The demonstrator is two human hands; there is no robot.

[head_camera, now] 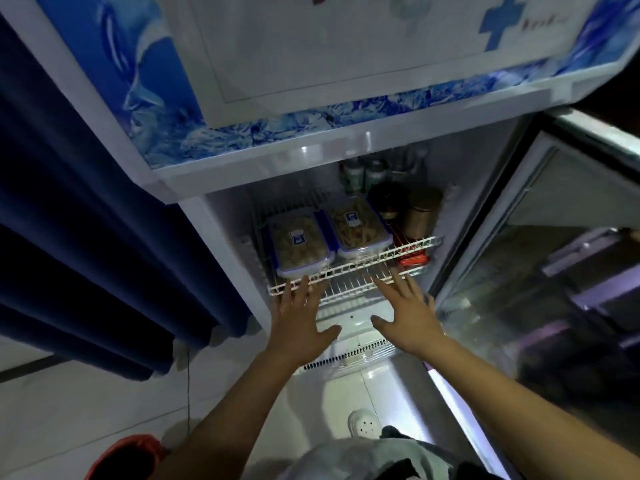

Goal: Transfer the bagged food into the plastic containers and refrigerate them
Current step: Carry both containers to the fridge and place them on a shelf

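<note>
Nearest me, I am seeing a white perforated shoe (363,424) on the pale floor (104,403) and something orange (128,455) at the lower left. I am holding both hands out in front of the open fridge, fingers spread and gripping nothing: my left hand (298,320) is reaching the front rail of the white wire shelf (412,249) with its fingertips, and my right hand (407,311) is hovering just below that rail, apart from the left. On the shelf, two lidded plastic containers are sitting side by side, touching: the left container (299,242) and the right container (356,225), both filled with brownish food. Beside them to the right, dark jars (420,211) are standing, with bottles (363,173) behind. The glass door (554,254) is hanging open at right, a blue curtain (86,237) at left.
</note>
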